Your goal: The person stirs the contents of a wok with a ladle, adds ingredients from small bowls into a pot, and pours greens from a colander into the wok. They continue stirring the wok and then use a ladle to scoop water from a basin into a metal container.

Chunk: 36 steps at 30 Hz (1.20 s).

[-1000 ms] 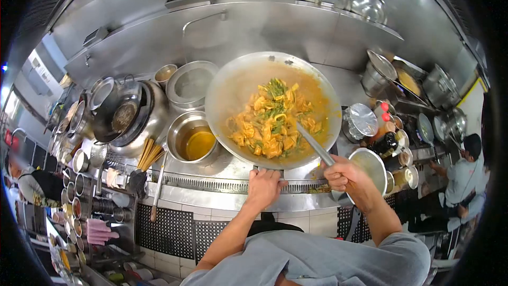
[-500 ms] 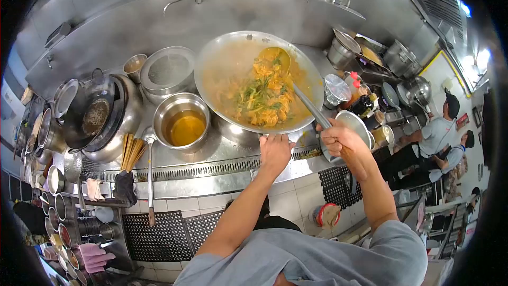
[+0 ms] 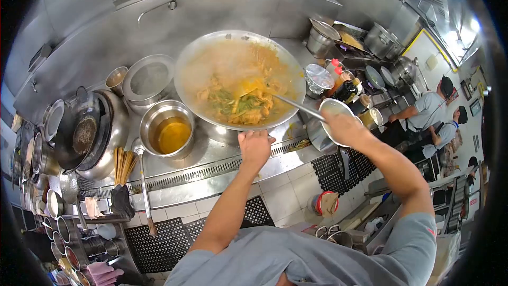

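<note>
A wide steaming wok holds orange-coloured food with green vegetables. At the wok's near rim is my left hand, fingers bent against the edge; what they grip is hidden beneath it. My right hand is closed round the handle of a metal ladle, whose bowl lies in the food. Just beyond that hand is a white bowl. Left of the wok stands a steel pot of yellow liquid.
Dark woks, a bundle of sticks and a long-handled tool lie on the left. Foil-covered container and bottles stand right. Two people are at the far right. A red bucket is on the floor.
The ladle's bowl has gone from the upper part of the food down into it, and its handle lies flatter. My right hand has moved outward. The whole view has shifted slightly.
</note>
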{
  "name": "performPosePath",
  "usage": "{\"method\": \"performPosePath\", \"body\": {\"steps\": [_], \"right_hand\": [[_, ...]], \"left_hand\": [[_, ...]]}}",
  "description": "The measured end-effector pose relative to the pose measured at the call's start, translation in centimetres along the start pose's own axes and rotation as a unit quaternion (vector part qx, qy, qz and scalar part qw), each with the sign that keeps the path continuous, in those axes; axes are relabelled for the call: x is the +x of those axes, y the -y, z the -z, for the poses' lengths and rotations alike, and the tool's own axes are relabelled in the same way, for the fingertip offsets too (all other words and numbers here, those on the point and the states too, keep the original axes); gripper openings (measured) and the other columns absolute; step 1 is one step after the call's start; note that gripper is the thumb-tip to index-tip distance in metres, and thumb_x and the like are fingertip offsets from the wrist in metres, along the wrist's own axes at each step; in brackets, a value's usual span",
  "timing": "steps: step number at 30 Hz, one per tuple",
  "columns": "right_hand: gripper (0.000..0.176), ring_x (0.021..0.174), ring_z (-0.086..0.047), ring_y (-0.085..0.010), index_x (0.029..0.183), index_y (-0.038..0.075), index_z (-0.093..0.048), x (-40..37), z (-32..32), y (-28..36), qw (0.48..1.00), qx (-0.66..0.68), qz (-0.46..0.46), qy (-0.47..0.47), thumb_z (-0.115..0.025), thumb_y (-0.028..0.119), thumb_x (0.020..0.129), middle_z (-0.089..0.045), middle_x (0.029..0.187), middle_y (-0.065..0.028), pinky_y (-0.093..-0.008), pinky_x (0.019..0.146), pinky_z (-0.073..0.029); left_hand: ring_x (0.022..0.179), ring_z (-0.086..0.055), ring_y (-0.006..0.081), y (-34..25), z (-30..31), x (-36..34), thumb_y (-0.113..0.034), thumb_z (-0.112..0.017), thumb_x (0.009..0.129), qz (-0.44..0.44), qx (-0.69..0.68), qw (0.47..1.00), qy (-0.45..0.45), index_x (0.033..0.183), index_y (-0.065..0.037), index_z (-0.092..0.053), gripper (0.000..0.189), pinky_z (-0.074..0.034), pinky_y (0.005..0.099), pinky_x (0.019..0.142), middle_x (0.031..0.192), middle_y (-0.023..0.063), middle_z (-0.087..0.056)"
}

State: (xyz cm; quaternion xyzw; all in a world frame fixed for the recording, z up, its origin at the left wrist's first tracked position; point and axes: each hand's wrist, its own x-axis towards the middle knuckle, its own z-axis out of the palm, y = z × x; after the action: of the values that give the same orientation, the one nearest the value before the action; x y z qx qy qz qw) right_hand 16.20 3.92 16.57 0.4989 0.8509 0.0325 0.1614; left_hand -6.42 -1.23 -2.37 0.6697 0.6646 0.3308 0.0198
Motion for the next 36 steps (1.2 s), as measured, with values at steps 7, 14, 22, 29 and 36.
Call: {"method": "performPosePath", "body": {"steps": [7,14,22,29,36], "right_hand": [[0.041,0.091,-0.066,-0.0437,0.121,0.006,-0.046,-7.4,6.8,-4.0,0.998,-0.013,-0.055,0.027,-0.057,0.001,0.082,-0.066,0.089,-0.0268,-0.0522,0.079,-0.052],[0.032,0.091,-0.065,-0.0471,0.117,0.002,-0.045,-2.3,1.2,0.3,0.986,0.101,-0.035,0.126,-0.052,0.003,0.086,-0.066,0.095,-0.0288,-0.0543,0.080,-0.052],[0.031,0.098,-0.065,-0.0455,0.116,-0.001,-0.043,14.1,-6.7,7.0,0.979,0.197,-0.046,0.018,-0.053,0.007,0.088,-0.066,0.099,-0.0311,-0.0539,0.083,-0.052],[0.029,0.095,-0.066,-0.0465,0.117,-0.001,-0.042,5.6,-4.9,1.6,0.992,0.089,-0.073,0.060,-0.050,0.012,0.092,-0.067,0.098,-0.0267,-0.0526,0.081,-0.053],[0.036,0.069,-0.069,-0.0342,0.114,-0.008,-0.049,17.7,-4.6,1.2,0.970,0.241,-0.008,0.031,-0.053,0.010,0.083,-0.068,0.078,-0.0204,-0.0450,0.061,-0.054]], "left_hand": [[0.083,-0.060,0.0269,0.9,0.2,-0.4,-0.032,-0.073,0.081,-0.024,-0.019,0.999,-0.030,0.082,-0.009,-0.069,0.023,-0.035,0.0445,0.081,0.078,0.0093,-0.068],[0.086,-0.059,0.0257,0.4,1.2,-0.4,-0.031,-0.073,0.082,0.004,-0.029,1.000,0.000,0.084,-0.009,-0.068,0.022,-0.033,0.0451,0.081,0.081,0.0067,-0.068],[0.085,-0.058,0.0246,0.6,1.5,-0.1,-0.031,-0.073,0.081,0.002,-0.024,1.000,-0.001,0.081,-0.010,-0.067,0.022,-0.033,0.0450,0.080,0.080,0.0047,-0.067],[0.091,-0.060,0.0262,0.6,1.7,-0.1,-0.032,-0.073,0.081,0.004,-0.038,0.999,-0.003,0.085,-0.008,-0.067,0.025,-0.033,0.0461,0.082,0.083,0.0090,-0.067],[0.090,-0.060,0.0262,-0.5,2.8,-0.2,-0.029,-0.070,0.082,0.004,0.010,1.000,0.001,0.082,-0.009,-0.067,0.020,-0.032,0.0460,0.082,0.084,0.0077,-0.068]]}}
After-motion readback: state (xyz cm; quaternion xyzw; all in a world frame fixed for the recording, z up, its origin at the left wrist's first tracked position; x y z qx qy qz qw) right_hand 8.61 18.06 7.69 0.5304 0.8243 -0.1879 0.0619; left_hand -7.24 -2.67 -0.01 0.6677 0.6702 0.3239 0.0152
